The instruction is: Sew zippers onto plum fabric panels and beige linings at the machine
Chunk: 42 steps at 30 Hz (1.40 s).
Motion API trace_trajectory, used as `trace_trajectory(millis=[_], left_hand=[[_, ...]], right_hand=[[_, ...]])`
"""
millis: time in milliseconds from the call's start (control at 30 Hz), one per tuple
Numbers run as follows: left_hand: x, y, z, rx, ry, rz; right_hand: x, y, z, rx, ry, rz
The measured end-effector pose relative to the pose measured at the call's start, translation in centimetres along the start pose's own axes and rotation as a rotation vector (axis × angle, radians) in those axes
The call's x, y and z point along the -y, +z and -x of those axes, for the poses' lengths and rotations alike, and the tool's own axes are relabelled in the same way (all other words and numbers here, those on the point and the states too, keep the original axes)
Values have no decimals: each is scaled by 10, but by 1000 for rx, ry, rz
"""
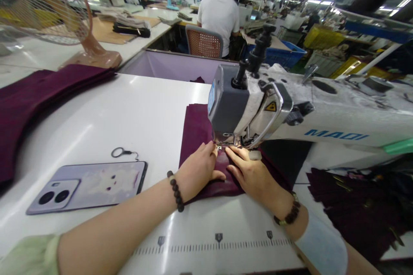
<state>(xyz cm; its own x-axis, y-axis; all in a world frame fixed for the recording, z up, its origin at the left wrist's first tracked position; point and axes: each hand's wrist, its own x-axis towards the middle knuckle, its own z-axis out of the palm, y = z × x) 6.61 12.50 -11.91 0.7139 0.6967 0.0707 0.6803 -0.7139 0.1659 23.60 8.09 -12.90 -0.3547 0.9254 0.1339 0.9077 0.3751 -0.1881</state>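
A maroon piece of fabric [196, 126] lies under the head of a sewing machine [322, 116], around the presser foot [220, 147]. My left hand [200, 165] rests flat on the cloth just left of the foot, its thumb stretched to the right. On the other side, my right hand [253, 172] presses the cloth with fingers extended, the fingertips close to the foot. Neither hand grips anything. The needle is too small to make out.
Left of the hands lies a phone [97, 184] with a ring strap. More maroon fabric [38, 99] is stacked at the left, beside a fan [87, 51]. Maroon pieces with zippers [358, 210] lie at the right. A person in a white shirt [218, 15] sits ahead.
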Motion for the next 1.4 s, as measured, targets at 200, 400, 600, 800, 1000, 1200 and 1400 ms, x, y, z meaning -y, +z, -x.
trace_trajectory(millis=[200, 400, 600, 800, 1000, 1200, 1400], left_hand=[[3, 0, -2, 12, -1, -4], [4, 3, -4, 3, -6, -20], [6, 3, -3, 10, -1, -17], [8, 1, -6, 38, 7, 6], [11, 2, -8, 46, -11, 43], [14, 3, -7, 47, 12, 41], [25, -5, -8, 38, 116, 7]], right_hand=[[-1, 1, -3, 6, 17, 15], [0, -2, -4, -24, 16, 47], [0, -1, -3, -55, -13, 69], [-1, 2, -3, -59, -1, 85], [0, 3, -4, -72, 12, 108], [1, 4, -5, -62, 24, 107], [0, -28, 6, 104, 158, 201]])
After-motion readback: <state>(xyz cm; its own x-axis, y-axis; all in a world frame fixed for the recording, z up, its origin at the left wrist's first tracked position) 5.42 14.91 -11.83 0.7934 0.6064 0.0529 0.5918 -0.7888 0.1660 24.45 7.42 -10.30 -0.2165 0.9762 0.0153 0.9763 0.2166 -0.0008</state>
